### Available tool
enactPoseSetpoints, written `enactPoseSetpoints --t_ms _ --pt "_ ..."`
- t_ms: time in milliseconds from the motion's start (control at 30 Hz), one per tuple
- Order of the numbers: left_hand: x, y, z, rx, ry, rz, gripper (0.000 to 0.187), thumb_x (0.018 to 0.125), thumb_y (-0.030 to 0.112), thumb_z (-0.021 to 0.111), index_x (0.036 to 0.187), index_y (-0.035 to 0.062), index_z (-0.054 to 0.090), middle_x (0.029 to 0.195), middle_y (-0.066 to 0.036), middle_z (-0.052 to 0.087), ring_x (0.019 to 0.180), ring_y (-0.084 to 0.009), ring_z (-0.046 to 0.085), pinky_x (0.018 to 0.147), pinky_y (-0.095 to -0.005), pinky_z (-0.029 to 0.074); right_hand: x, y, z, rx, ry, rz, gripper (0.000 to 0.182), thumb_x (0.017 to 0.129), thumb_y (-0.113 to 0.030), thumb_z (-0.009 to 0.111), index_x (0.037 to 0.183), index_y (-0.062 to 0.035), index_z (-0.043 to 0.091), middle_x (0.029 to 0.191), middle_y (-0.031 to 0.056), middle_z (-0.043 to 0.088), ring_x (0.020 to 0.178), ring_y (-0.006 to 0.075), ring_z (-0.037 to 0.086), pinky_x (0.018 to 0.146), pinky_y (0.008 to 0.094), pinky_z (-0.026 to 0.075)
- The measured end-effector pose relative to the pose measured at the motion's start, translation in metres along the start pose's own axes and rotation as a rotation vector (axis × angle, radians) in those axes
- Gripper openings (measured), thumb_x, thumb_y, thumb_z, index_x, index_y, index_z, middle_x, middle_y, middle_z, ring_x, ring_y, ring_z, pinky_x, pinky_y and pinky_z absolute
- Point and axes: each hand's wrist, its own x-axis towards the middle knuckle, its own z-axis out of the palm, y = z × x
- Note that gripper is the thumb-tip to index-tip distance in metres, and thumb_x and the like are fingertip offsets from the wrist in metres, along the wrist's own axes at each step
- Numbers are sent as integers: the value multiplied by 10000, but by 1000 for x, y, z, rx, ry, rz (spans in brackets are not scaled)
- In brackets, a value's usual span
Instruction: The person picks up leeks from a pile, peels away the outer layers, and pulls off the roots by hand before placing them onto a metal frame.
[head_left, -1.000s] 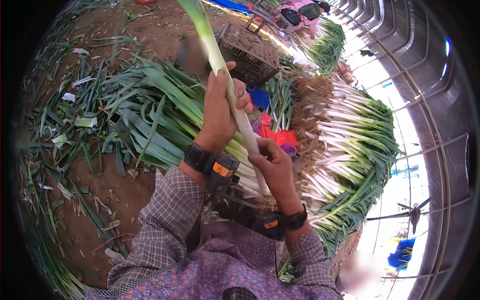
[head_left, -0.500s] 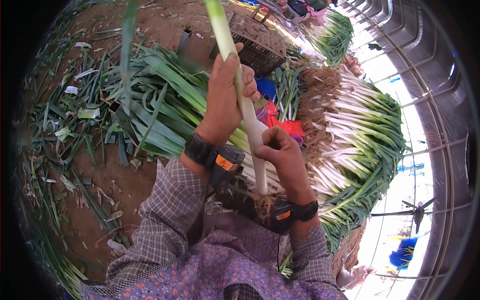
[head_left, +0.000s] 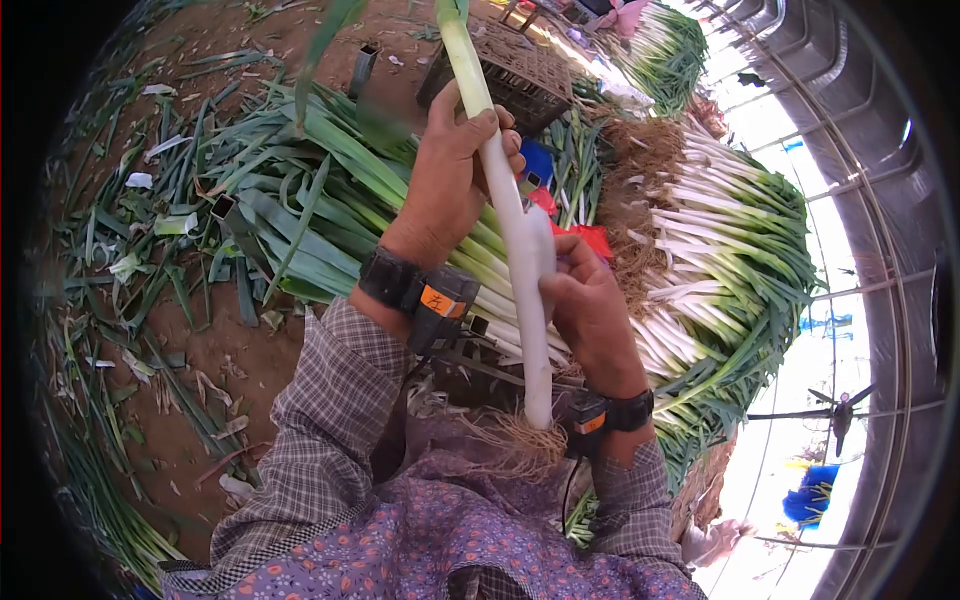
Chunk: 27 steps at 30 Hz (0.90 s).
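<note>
Step in hand, by the look of it: cleaning one leek, i.e. stripping its outer skin. Left hand is closed round the stalk where white turns to green, at approx 12 o'clock from frame centre; thumb up along the stalk, fingers wrapped behind. Right hand is closed on the white shank lower down, at approx 4 o'clock from the left hand, thumb pressed against a loose pale layer that seems to be lifting off, though can't tell for sure if it's a peel or just glare. Leek is held nearly upright, tilted a bit, green top out of frame at the top edge, root tuft hanging at the bottom just above the person's lap. Both wrists carry black strap-on devices w/ orange labels. Behind the hands, at 9–10 o'clock: a heap of leeks lying on bare soil w/ scattered leaf trimmings. At 3 o'clock: a neat stack of cleaned leeks, white ends facing in. Dark plastic crate at 12 o'clock. Next move prob. calls for a firm hold by the left hand while the right draws the loose skin down toward the roots w/o snapping the shank.
</note>
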Motion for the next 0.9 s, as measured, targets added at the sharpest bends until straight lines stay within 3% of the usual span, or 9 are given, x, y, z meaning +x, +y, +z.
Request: enactPoseSetpoints --t_ms 167,367,600,700,733,800,833,867,900 --pt "8 -8 -9 242 50 170 589 887 28 605 1410 48 335 923 -70 557 728 -121 563 607 -265 509 -16 -9 7 -260 -66 89 197 833 -54 698 1003 -35 601 907 8 642 784 80 608 719 242 511" --pt "14 -14 -9 407 196 325 597 885 21 614 1424 44 359 869 -46 568 643 -94 550 529 -241 479 -25 -2 1 -403 35 -132 234 834 -31 668 1063 -9 627 947 6 650 818 67 596 756 238 504" --pt "16 6 -27 390 314 329 669 885 -4 613 1464 53 283 846 -36 552 640 -104 549 511 -260 481 -54 3 -40 144 264 -106 287 863 -46 614 1142 -23 552 1006 92 657 874 204 666 811 396 572" --pt "19 10 -37 386 344 335 743 875 -11 626 1503 60 234 836 -37 541 625 -104 540 499 -259 467 -64 23 -128 377 468 -139 280 943 -135 551 1199 -33 503 1003 93 640 837 204 656 715 335 583" --pt "20 11 -38 400 357 342 747 875 -11 625 1505 59 231 832 -37 540 622 -104 539 497 -258 465 -59 34 -174 613 427 -161 290 981 -173 525 1226 -22 487 1081 135 616 910 244 648 815 370 573" --pt "20 6 -32 426 365 330 756 873 -13 625 1511 58 225 825 -36 539 615 -103 536 494 -257 461 -36 1 -124 676 494 -322 305 994 -188 533 1270 -58 509 1159 161 616 1041 262 621 851 404 549" --pt "22 3 -28 411 361 332 753 872 -11 626 1509 56 229 824 -36 540 613 -102 535 493 -256 459 -29 -27 -76 713 172 -379 368 997 -175 528 1343 -67 467 1322 205 528 1234 300 521 1022 444 453" --pt "21 -1 -25 401 362 329 751 871 -8 627 1507 55 233 823 -36 540 611 -100 533 491 -255 458 -32 -52 -16 420 -121 -463 539 929 -239 639 1393 -68 424 1401 229 463 1323 319 449 1086 448 374" --pt "18 -4 -24 398 361 320 748 870 -6 628 1506 53 237 822 -35 541 609 -99 532 489 -255 456 -34 -68 35 -85 -172 -623 594 876 -261 694 1372 -54 442 1382 210 491 1306 305 472 1076 439 378"
